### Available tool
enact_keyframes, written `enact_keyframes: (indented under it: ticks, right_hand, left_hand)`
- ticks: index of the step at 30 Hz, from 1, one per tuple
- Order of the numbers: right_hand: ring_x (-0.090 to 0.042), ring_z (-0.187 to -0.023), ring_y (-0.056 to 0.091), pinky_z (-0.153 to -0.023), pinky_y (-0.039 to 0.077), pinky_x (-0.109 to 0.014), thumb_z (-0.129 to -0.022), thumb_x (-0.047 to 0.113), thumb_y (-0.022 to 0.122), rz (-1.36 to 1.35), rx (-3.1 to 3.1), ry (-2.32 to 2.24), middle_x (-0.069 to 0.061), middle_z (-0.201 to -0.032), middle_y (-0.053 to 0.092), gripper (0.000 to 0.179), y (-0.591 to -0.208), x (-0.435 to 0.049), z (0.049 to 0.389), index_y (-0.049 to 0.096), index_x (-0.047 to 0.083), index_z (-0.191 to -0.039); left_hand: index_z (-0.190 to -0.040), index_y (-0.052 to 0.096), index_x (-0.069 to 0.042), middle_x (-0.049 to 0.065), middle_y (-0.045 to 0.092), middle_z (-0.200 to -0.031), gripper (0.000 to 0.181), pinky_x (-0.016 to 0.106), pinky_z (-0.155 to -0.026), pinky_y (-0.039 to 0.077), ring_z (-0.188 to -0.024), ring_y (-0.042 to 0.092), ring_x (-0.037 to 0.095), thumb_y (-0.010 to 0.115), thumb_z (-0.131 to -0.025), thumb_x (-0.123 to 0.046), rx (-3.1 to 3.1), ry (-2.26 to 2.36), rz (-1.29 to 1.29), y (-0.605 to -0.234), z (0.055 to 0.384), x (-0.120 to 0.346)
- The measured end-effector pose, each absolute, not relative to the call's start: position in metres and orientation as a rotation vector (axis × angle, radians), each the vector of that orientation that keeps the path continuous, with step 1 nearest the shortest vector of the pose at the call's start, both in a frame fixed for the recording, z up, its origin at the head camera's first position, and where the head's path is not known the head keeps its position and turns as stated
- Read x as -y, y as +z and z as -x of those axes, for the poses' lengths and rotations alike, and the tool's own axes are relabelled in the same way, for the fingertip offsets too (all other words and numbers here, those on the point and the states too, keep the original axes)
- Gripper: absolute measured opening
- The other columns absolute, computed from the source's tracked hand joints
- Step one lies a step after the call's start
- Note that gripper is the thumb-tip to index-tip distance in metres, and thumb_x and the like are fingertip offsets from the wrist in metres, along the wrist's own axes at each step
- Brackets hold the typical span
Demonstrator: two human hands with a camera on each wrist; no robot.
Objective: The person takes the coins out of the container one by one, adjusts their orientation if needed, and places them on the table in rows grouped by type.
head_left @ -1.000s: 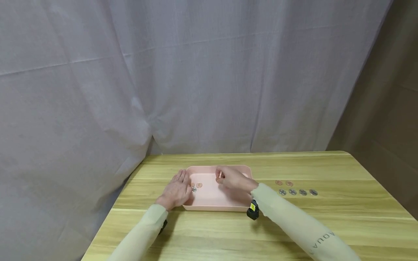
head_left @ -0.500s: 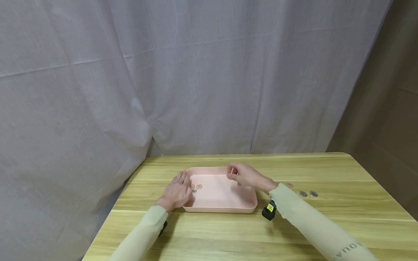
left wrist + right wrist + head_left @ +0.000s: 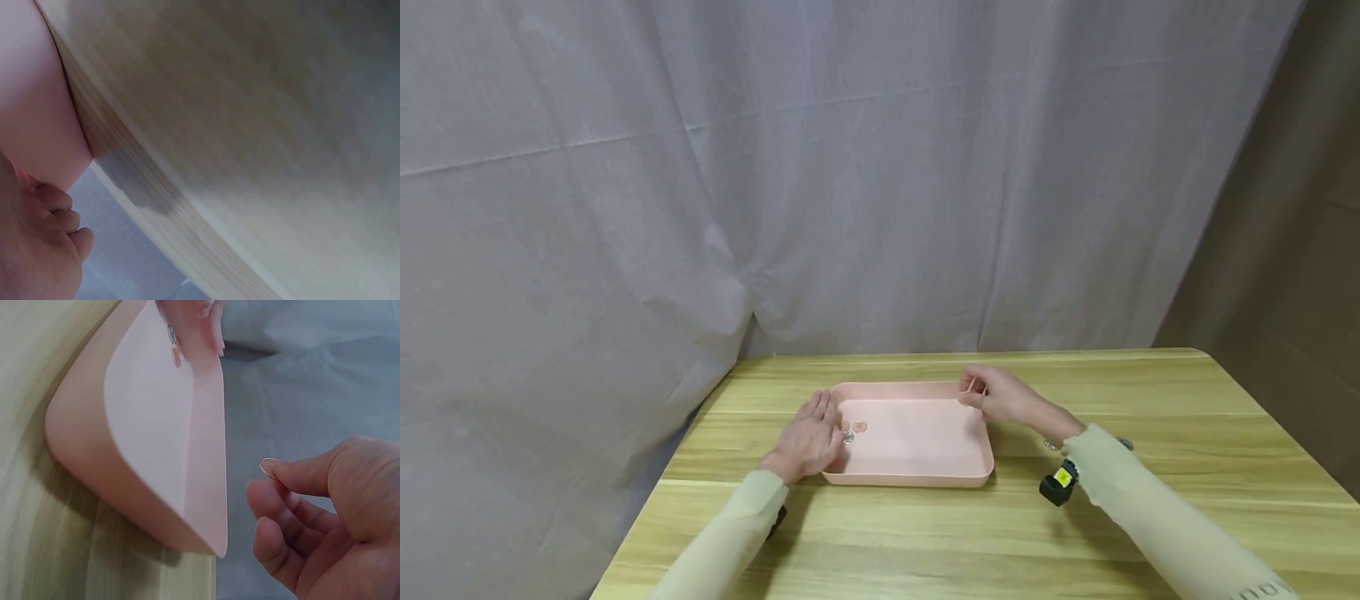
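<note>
A pink rectangular tray [image 3: 917, 477] sits on the wooden table. My left hand [image 3: 805, 437] holds its left wall, with the thumb over the rim and the fingers along the outside. Inside, close to the thumb, lie two copper-coloured coins [image 3: 860, 427] and a silver coin [image 3: 847, 437]. My right hand [image 3: 1003, 396] is at the tray's far right corner. Between thumb and index finger it pinches a copper-coloured coin [image 3: 270, 467], plainest in the right wrist view, just beyond the rim. Some silver coins [image 3: 1126, 443] on the table are mostly hidden beneath the right sleeve.
The wooden table [image 3: 910, 542] extends to the right and in front of the tray. Grey curtain [image 3: 865, 208] hangs behind the table and down its left side. A darker hanging [image 3: 1277, 250] borders the right.
My right hand has moved right from over the tray's middle to its far right corner, still pinching the coin. Its sleeve now covers most of the table coins. The left hand stays put.
</note>
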State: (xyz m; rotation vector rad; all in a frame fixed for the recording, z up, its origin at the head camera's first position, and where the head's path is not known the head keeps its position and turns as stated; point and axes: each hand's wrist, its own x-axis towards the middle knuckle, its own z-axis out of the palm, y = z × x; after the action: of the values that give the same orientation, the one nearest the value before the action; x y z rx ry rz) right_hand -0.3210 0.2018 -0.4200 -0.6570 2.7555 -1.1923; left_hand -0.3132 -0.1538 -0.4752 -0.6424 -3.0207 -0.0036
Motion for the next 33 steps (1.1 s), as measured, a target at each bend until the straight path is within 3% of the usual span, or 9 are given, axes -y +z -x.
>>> enact_keyframes:
  ticks: [11,19,33]
  right_hand:
    - [-0.031,-0.057,0.061,-0.047,0.050,-0.029,-0.095,0.007,0.061,0.601,-2.778,-1.253,-0.012,-0.077,0.060,0.005,-0.427,-0.241,0.313,0.057,0.004,-0.094]
    - [-0.018,-0.055,0.055,-0.045,0.047,-0.025,-0.096,0.008,0.059,0.485,-2.791,-1.225,-0.011,-0.081,0.057,0.006,-0.432,-0.271,0.309,0.056,0.004,-0.096]
    - [-0.012,-0.049,0.049,-0.042,0.042,-0.022,-0.095,0.006,0.059,0.438,-2.845,-1.113,-0.005,-0.073,0.052,0.010,-0.453,-0.333,0.311,0.052,0.002,-0.090]
  left_hand:
    - [-0.153,0.023,0.005,0.021,0.022,-0.162,0.060,0.044,-0.125,0.020,-0.151,0.020,0.034,0.026,-0.105,-0.031,3.023,-0.028,0.651,-0.475,0.312,0.154]
    - [-0.153,0.024,0.005,0.020,0.021,-0.162,0.060,0.044,-0.125,0.020,-0.151,0.019,0.034,0.026,-0.104,-0.031,3.024,-0.046,0.644,-0.475,0.311,0.156]
    - [-0.154,0.021,0.004,0.020,0.020,-0.162,0.061,0.044,-0.126,0.018,-0.152,0.019,0.034,0.025,-0.104,-0.031,3.023,-0.044,0.644,-0.475,0.313,0.154]
